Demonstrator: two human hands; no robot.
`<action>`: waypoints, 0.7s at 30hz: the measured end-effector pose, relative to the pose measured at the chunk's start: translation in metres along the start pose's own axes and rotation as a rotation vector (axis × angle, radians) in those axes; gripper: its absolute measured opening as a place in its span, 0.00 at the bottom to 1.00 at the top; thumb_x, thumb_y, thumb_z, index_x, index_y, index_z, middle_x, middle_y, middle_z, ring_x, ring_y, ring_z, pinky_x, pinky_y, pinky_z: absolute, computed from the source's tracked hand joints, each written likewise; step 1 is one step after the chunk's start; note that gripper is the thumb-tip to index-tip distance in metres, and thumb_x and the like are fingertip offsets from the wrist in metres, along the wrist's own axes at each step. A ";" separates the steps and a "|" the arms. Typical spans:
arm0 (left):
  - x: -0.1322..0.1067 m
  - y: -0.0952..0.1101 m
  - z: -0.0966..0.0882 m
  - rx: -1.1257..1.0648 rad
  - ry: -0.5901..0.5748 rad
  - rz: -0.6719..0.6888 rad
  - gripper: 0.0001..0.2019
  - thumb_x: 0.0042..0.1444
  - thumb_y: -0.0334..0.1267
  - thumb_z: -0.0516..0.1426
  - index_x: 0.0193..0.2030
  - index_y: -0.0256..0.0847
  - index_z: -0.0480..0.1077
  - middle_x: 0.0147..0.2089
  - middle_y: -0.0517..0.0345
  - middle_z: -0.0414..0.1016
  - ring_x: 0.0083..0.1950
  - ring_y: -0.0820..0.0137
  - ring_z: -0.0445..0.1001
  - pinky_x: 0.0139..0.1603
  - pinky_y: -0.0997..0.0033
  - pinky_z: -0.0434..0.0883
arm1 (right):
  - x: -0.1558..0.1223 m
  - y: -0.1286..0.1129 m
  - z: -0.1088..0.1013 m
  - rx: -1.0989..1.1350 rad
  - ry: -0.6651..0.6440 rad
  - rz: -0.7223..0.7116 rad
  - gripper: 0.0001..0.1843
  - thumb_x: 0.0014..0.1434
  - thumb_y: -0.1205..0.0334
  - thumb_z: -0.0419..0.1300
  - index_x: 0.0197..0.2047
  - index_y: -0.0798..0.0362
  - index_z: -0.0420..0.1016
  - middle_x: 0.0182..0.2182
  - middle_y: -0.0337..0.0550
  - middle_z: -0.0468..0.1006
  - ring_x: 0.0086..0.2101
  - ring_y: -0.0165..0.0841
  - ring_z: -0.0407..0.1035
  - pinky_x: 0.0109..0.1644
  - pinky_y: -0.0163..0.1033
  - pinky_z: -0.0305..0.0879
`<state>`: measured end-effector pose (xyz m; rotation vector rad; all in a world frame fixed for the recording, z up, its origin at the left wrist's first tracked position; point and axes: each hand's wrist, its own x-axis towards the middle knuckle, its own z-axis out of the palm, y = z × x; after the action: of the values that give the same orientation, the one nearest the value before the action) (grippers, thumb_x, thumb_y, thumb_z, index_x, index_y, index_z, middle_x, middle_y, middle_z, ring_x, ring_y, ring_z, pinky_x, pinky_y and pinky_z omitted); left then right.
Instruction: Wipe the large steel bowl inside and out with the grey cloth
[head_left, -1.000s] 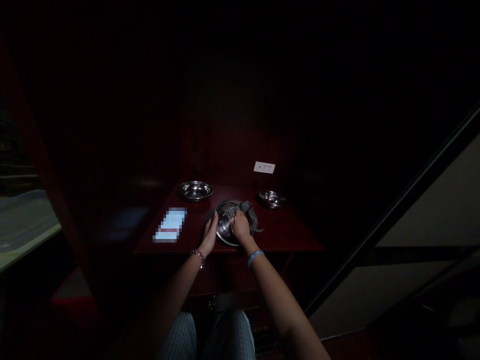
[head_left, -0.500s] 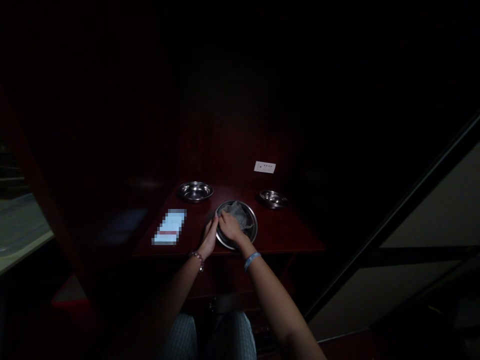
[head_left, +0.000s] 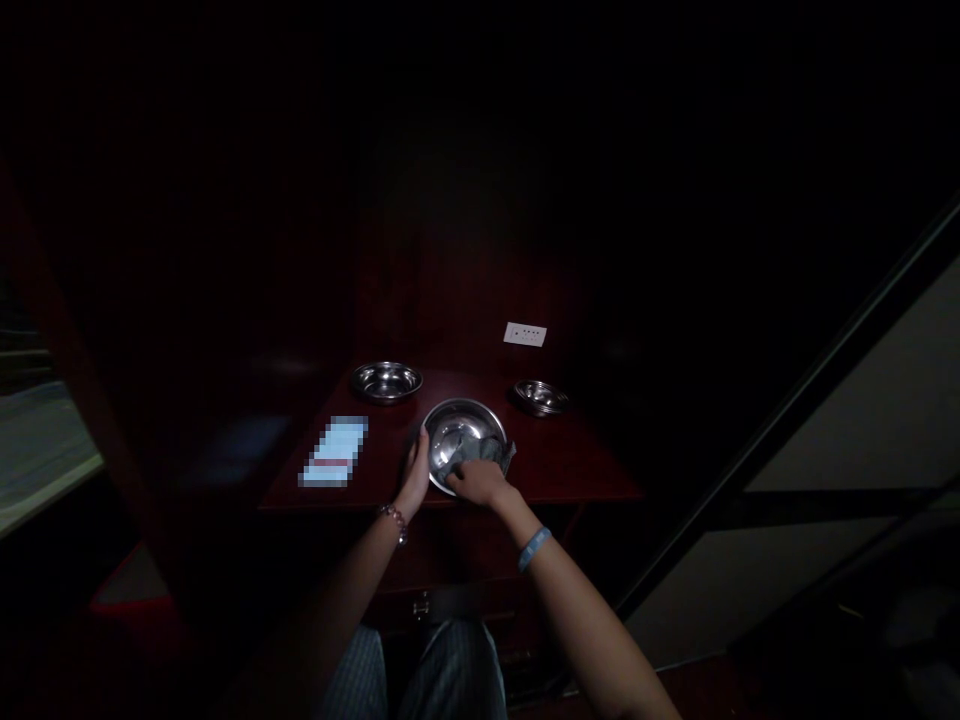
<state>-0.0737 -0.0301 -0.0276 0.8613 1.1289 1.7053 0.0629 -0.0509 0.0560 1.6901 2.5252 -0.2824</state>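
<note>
A shiny metal bowl (head_left: 456, 420) stands near the front edge of the dark red table, tilted slightly towards me. My left hand (head_left: 415, 472) is closed on its left rim, thumb on top. Inside the bowl, my right hand (head_left: 478, 482) presses a thin greyish cloth (head_left: 480, 450) against the lower part of the wall, fingers curled over it. One end of the cloth hangs over the right rim. A beaded bracelet is on my left wrist and a blue band on my right.
Another metal bowl (head_left: 387, 383) stands at the back left of the table (head_left: 600, 470). At the back right are small stacked metal bowls (head_left: 540, 398). A blurred-out bright phone-like rectangle (head_left: 334, 452) lies on the left. A white socket plate (head_left: 525, 334) is on the back wall.
My right hand has moved with the cloth from the bowl's upper left down to its lower right, baring the shiny upper inside. My left hand keeps its hold on the rim.
</note>
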 end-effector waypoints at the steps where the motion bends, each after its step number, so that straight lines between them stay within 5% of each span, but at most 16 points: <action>1: 0.000 -0.001 0.000 -0.005 0.026 -0.008 0.35 0.76 0.65 0.51 0.72 0.40 0.75 0.80 0.39 0.73 0.85 0.51 0.65 0.87 0.50 0.58 | -0.003 0.001 0.003 -0.019 0.077 0.003 0.23 0.79 0.53 0.56 0.60 0.57 0.87 0.58 0.63 0.88 0.60 0.53 0.82 0.64 0.52 0.76; 5: 0.000 -0.004 0.001 -0.027 0.075 -0.024 0.33 0.74 0.64 0.55 0.72 0.42 0.76 0.80 0.38 0.72 0.85 0.49 0.64 0.86 0.48 0.60 | -0.009 0.006 0.032 -0.022 0.447 0.014 0.22 0.76 0.58 0.61 0.67 0.57 0.81 0.65 0.64 0.83 0.65 0.51 0.76 0.69 0.52 0.74; 10: -0.003 -0.004 0.001 -0.037 0.084 -0.043 0.30 0.74 0.62 0.57 0.70 0.43 0.77 0.77 0.41 0.76 0.84 0.49 0.67 0.85 0.46 0.62 | -0.003 0.005 0.074 0.060 0.606 0.046 0.27 0.80 0.55 0.55 0.74 0.58 0.77 0.70 0.67 0.79 0.69 0.55 0.74 0.73 0.61 0.70; 14: -0.007 0.001 0.002 -0.048 0.043 -0.050 0.27 0.75 0.59 0.57 0.66 0.40 0.79 0.76 0.40 0.78 0.81 0.50 0.71 0.84 0.51 0.64 | 0.012 -0.002 0.071 0.133 0.537 0.146 0.37 0.82 0.48 0.51 0.82 0.65 0.66 0.80 0.74 0.62 0.78 0.61 0.61 0.78 0.67 0.62; 21: -0.003 0.002 0.000 -0.056 0.036 -0.065 0.26 0.75 0.55 0.58 0.68 0.42 0.80 0.78 0.44 0.76 0.84 0.54 0.66 0.85 0.54 0.62 | 0.035 -0.012 0.043 0.183 0.378 0.009 0.37 0.84 0.50 0.44 0.88 0.55 0.52 0.85 0.63 0.49 0.83 0.54 0.47 0.82 0.70 0.54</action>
<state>-0.0726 -0.0332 -0.0263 0.7541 1.1156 1.6975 0.0366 -0.0320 0.0093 1.9875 2.8295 -0.2159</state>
